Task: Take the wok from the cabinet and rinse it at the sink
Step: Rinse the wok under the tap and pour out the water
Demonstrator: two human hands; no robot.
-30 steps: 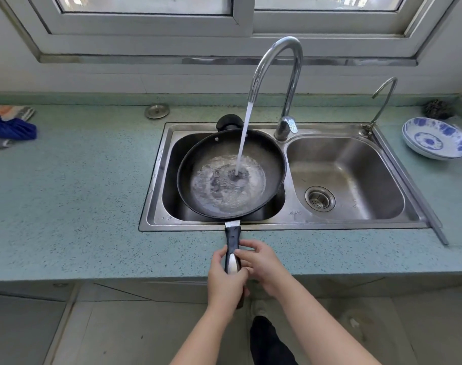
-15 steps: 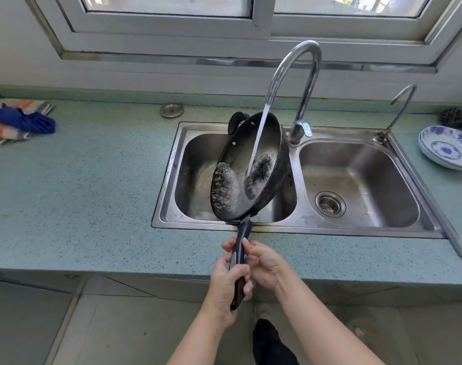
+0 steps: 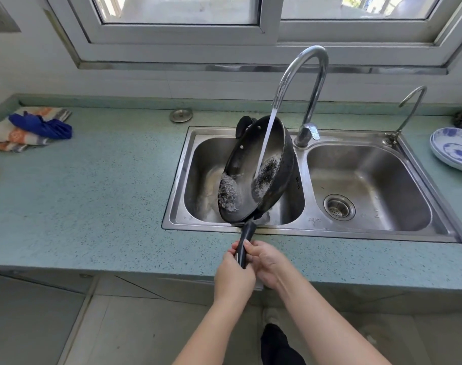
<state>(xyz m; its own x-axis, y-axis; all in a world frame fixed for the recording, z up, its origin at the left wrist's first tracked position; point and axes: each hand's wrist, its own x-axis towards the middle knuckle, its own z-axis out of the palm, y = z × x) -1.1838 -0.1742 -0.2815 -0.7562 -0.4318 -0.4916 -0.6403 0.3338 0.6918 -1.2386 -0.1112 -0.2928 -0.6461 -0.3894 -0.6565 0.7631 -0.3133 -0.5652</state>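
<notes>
Both hands grip the wok handle (image 3: 247, 239) at the front edge of the table (image 3: 93, 196). The left hand (image 3: 233, 275) wraps the lower end of the handle with fingers closed around it. The right hand (image 3: 266, 262) closes on the handle from the right side, just beside the left hand, with its fingertips pressed against the grip.

The handle runs up and away from the hands to the wok (image 3: 256, 172). The wok is held tilted steeply over the left basin of the sink (image 3: 366, 227), with its open side facing left and toward the camera. A small black helper handle (image 3: 244, 126) sits at its far rim.

Water (image 3: 265, 143) falls from the tall curved faucet (image 3: 312, 83) into the wok and foams on the inner wall and near the lower rim. The right basin holds a drain strainer (image 3: 339, 208).

A smaller faucet (image 3: 408, 111) stands at the far right corner of the sink. A blue-patterned plate (image 3: 453, 148) lies near the right edge of the table. A metal sink plug (image 3: 181, 115) lies near the far edge. Folded cloths (image 3: 29, 129) lie at the far left corner.
</notes>
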